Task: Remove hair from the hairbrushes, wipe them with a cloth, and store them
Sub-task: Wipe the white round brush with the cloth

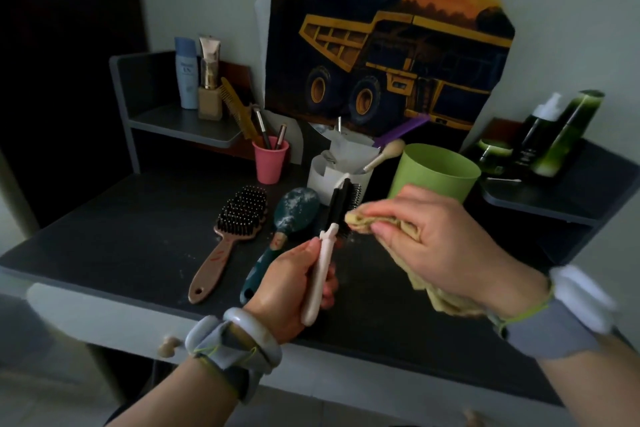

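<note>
Hairbrush with black round bristle head and white handle (325,246) — left hand (291,288) clenched on handle, right hand (429,239) pinching yellow cloth (360,220); rotate brush, wiping between bristles.

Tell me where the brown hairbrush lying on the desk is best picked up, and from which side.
Grip the brown hairbrush by its narrow handle, coming from above on the near end. It lies flat on the desk with bristles up and the handle pointing toward the person, clear of the green brush beside it. The handle is probably slim enough to pinch from both sides, avoiding the bristles.
</note>
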Tool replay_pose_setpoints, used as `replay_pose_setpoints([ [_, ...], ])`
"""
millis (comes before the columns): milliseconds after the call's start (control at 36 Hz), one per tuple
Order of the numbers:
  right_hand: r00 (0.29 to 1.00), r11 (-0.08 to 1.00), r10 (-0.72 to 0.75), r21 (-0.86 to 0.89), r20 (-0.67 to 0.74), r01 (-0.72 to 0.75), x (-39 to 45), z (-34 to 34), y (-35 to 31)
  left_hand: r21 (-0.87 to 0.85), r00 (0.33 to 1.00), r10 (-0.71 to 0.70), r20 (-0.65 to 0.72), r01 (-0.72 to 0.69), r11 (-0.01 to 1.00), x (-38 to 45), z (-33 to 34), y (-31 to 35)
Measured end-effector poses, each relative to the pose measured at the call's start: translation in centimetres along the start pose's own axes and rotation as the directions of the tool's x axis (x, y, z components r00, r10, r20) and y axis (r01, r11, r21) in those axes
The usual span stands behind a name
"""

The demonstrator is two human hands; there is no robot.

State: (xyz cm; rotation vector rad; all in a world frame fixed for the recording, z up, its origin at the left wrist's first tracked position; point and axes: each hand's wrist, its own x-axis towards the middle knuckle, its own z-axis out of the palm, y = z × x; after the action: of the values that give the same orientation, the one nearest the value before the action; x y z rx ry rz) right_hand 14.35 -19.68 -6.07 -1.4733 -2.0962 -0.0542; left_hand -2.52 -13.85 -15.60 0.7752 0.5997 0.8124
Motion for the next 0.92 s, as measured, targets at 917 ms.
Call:
replay_pose_setpoints([
  [917,0.991,0.994,0.11,-0.009,-0.077,-0.111,6.1,-2.3,4.3,0.371,0.97,0.104,0.222,-0.182,0.911,-0.5,-0.1,-0.7],
])
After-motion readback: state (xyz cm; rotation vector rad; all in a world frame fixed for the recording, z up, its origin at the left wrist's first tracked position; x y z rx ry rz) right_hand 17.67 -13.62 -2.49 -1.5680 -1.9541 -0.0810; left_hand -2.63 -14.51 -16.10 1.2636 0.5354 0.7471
